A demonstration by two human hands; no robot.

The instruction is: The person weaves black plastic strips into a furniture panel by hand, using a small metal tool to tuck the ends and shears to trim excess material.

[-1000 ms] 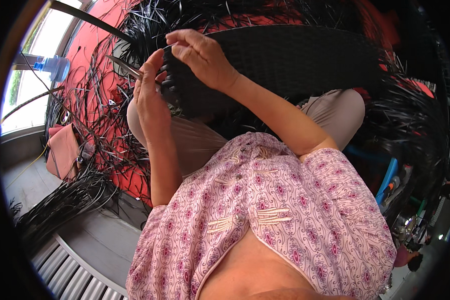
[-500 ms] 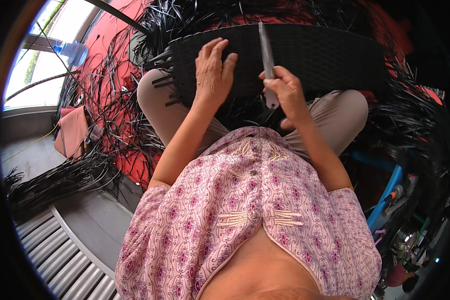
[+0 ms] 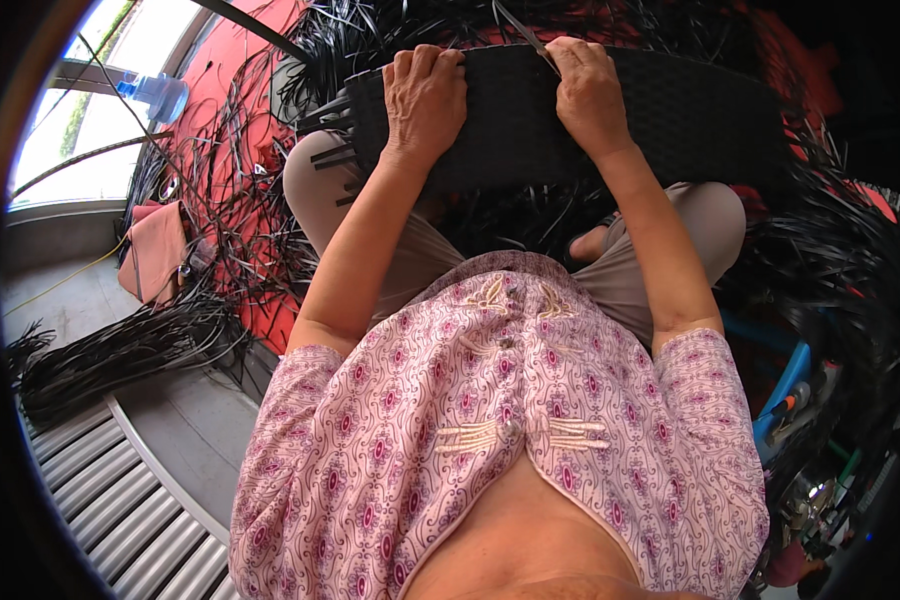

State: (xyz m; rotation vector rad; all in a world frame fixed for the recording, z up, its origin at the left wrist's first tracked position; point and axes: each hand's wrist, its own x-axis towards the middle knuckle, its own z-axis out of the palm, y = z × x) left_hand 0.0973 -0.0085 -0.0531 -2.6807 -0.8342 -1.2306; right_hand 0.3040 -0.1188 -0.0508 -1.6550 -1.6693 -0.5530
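Observation:
A curved black woven panel [image 3: 670,120] lies across my lap, with strip ends sticking out along its left side. The fingers of my left hand [image 3: 422,105] curl over the panel's far edge near its left end and grip it. At the same edge, right of the middle, my right hand [image 3: 590,100] is closed round a long flat metal tool [image 3: 515,24]. Its narrow grey length points away to the upper left, past the edge. My right fingertips and the tool's grip are mostly hidden by the back of the hand.
Loose black strips [image 3: 210,200] are scattered over a red floor covering [image 3: 225,110]. A strip bundle [image 3: 135,355] lies at left, near a pinkish-brown pouch [image 3: 155,250] and a slatted metal surface [image 3: 135,510]. A clear blue bottle [image 3: 160,97] is by the window; a blue container [image 3: 785,395] stands at right.
My right hand has moved away from me to the panel's far edge; the tool now points beyond it. My left hand has gone from lying on the panel to gripping that edge.

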